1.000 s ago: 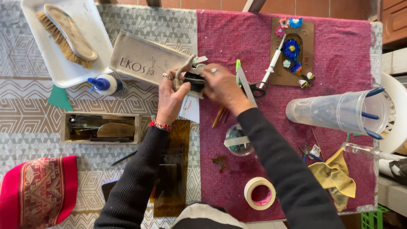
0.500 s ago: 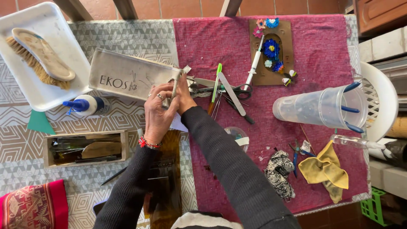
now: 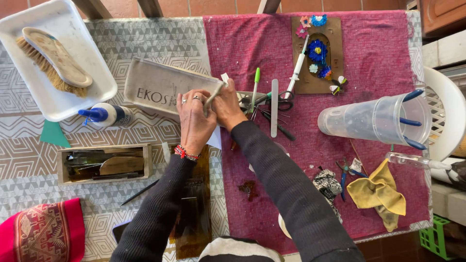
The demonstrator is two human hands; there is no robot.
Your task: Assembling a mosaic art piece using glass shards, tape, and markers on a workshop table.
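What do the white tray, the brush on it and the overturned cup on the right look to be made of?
White tray: looks like matte foam or plastic, with soft rounded edges. Brush: pale wooden back with straw-coloured, probably natural, bristles. Overturned cup: clear glossy plastic, see-through, with blue-handled tools inside.

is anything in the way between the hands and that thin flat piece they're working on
Nothing visible. The left hand and right hand are both already on the thin flat piece, pinching it between them above the grey pouch.

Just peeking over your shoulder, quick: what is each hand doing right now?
Left hand: fingers closed around a thin flat strip.
Right hand: pressed against the same strip; its grip cannot be told.
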